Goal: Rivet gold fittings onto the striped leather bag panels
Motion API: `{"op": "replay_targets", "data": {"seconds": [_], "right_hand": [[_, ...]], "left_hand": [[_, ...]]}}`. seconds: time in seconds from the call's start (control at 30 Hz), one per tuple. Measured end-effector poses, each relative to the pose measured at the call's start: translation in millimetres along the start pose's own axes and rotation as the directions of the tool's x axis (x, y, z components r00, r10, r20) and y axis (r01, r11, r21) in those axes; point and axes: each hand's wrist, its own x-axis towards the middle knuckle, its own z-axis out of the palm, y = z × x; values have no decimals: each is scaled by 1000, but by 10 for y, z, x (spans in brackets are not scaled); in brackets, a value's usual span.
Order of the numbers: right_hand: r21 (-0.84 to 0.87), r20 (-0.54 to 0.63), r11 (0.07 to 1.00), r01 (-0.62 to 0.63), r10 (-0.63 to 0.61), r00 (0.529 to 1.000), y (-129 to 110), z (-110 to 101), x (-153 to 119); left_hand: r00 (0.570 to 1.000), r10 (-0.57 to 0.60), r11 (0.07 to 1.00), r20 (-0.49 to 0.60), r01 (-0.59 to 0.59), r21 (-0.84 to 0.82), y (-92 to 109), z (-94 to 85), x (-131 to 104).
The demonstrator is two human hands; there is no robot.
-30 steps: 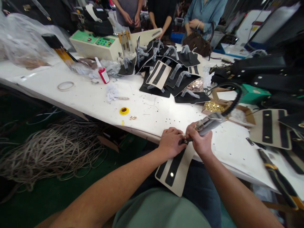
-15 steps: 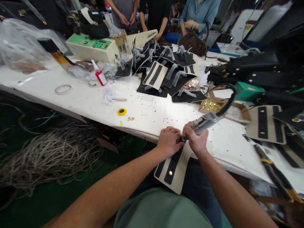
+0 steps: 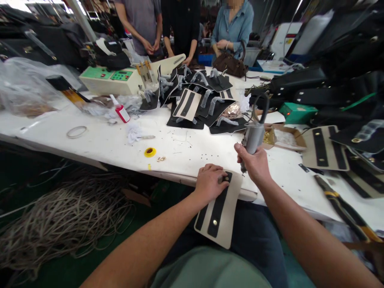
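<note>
My left hand (image 3: 210, 182) is closed at the far end of a beige panel (image 3: 231, 208) with black strips, which hangs over the table's front edge towards my lap. Thumb and forefinger pinch around a small dark piece on the longer black strip, beside a round stud. A brass-coloured stud (image 3: 215, 222) shows at the strip's near end. In my right hand (image 3: 256, 162) is a grey corded power screwdriver (image 3: 255, 136), held upright, its dark tip pointing down just right of the panel and apart from it. The fingers' undersides are hidden.
Black panels with wrapped handles (image 3: 207, 100) are piled mid-table. Right of them stand boxes of small hardware (image 3: 288, 138); black-and-yellow pliers (image 3: 345, 208) lie further right. A yellow tape roll (image 3: 150, 152) and a red bottle (image 3: 122, 113) are left. Several people stand behind the table.
My right hand has lifted the power screwdriver off the panel and moved it right, turning it more upright. My left hand stays on the panel. The view has tilted up slightly.
</note>
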Motion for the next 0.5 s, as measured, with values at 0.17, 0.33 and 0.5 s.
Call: {"op": "replay_targets", "data": {"seconds": [0.17,0.33,0.5], "right_hand": [[-594,163,791,145,-57,985,398,-314,197],[-704,176,649,287,-232,957,705,-353,63],[-413,293,759,502,-411,863,630,-167,-337]], "left_hand": [[1000,-8,1000,-26,8,-16,12,-1,4],[1000,-22,999,-17,21,-32,20,-2,10],[999,-34,999,-34,35,12,28,-6,-11]]}}
